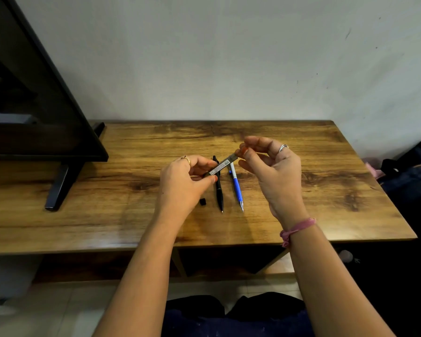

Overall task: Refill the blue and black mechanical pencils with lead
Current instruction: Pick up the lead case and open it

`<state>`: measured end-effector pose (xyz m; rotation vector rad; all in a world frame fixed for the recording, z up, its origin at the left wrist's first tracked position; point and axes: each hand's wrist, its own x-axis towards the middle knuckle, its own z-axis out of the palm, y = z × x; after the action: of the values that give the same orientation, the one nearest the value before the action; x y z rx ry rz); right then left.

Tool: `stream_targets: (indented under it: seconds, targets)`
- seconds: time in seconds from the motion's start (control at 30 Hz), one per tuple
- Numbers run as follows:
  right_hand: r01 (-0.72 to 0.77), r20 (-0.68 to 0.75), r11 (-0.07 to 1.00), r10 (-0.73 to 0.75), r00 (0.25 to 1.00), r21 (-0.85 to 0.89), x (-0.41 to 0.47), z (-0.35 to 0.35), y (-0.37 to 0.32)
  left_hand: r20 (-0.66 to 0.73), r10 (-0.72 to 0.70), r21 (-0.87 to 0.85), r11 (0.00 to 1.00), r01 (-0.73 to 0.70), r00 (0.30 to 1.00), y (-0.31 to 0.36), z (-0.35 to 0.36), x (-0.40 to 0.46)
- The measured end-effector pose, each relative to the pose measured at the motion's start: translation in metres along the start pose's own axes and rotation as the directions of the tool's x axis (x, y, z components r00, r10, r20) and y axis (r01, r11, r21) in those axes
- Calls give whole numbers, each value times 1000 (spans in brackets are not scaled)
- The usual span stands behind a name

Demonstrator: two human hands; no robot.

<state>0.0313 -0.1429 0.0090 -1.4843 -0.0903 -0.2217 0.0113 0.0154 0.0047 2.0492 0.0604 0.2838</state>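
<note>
Thin graphite is the likely casualty here: if the lead case (220,166) is tipped too far or its end is tugged sharply, leads could spill onto the table (301,190) or snap. The case is held above the table, slanted up to the right, its lower end pinched by the left hand (187,176) and its upper end pinched by the right hand (267,164), fingers curled. The black pencil (219,190) and blue pencil (236,188) lie side by side just beneath, tips toward the person. A small black cap (203,202) lies just left of the black pencil.
</note>
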Motion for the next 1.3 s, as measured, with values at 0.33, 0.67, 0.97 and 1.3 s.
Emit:
stream_targets:
  seconds: [0.33,0.67,0.97,1.3]
  targets:
    - [1,-77,995,6,997,97,2,-1,-3,26,-31,-22,999,31,999,0,-2,-1]
    - [-12,-186,944,77,980,329,9,-9,-6,10,-87,-24,996,87,996,-6,-2,0]
    - [-39,-188,903,131,973,428,11,-10,-4,-69,-262,107,957,268,963,-23,-22,3]
    - [-100,-186,899,195,963,426,12,-8,-2,16,-431,315,859,404,902,-33,-16,3]
